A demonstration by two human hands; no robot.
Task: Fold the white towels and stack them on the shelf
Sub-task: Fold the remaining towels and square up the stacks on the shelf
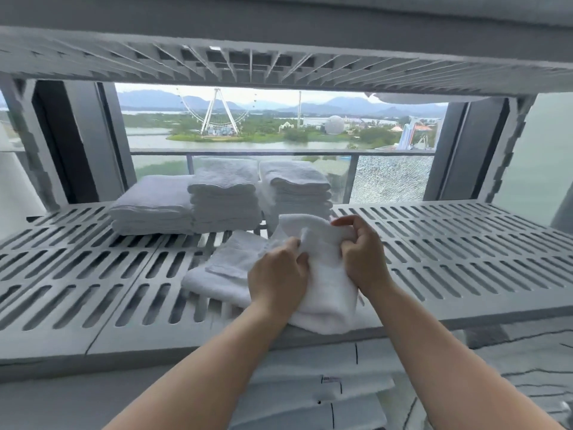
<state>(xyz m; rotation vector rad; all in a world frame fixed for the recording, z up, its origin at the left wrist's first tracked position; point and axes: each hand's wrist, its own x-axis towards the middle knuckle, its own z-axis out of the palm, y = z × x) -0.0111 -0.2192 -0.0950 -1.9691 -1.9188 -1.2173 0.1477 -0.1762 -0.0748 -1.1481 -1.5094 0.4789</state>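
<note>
Clutching white towel (325, 293) with left hand (279, 274) and right hand (362, 259), both curled into cloth, near front edge of shelf (465, 259). Probably soft, light, floppy; best pinched at corners for folding.

Bright daylight from window (279, 125); edges warped, smeared

Both forearms outstretched, left hand (277, 274) and right hand (362, 256) curled on towel (328, 301)

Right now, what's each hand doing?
Left hand: closed, gripping the white towel.
Right hand: closed, gripping the same towel.
</note>
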